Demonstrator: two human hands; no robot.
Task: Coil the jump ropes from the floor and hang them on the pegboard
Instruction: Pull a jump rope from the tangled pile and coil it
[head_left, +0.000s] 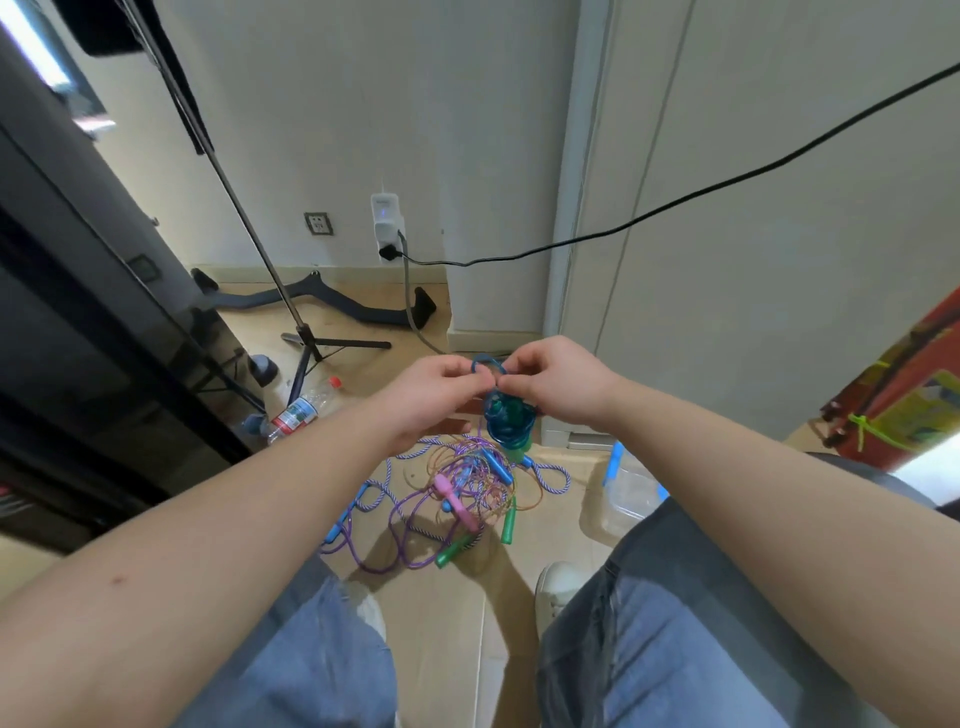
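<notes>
A: Head view puts your two hands together over the floor (447, 613). What are they doing?

B: Your left hand (431, 397) and right hand (558, 382) meet fingertip to fingertip, both pinched shut on a blue jump rope (506, 418). It is already bunched into a coil that hangs just below your fingers, with a small loop standing up between your thumbs and a green handle at the bottom of the bundle.

A: And the rest of the ropes?

B: Below your hands, a tangled pile of jump ropes (457, 493) lies on the floor between your knees and the wall: a purple cord, a blue-and-white braided rope, a thin orange cord, with a pink handle, blue handles and green handles mixed in.

A: Anything readable nearby?

B: A plastic water bottle (301, 408) with a red cap lies on its side to the left of the pile, near the tripod stand (311, 348); its red-and-white label is too blurred for you to read. A clear plastic box (628, 488) with blue clips sits by your right knee.
</notes>
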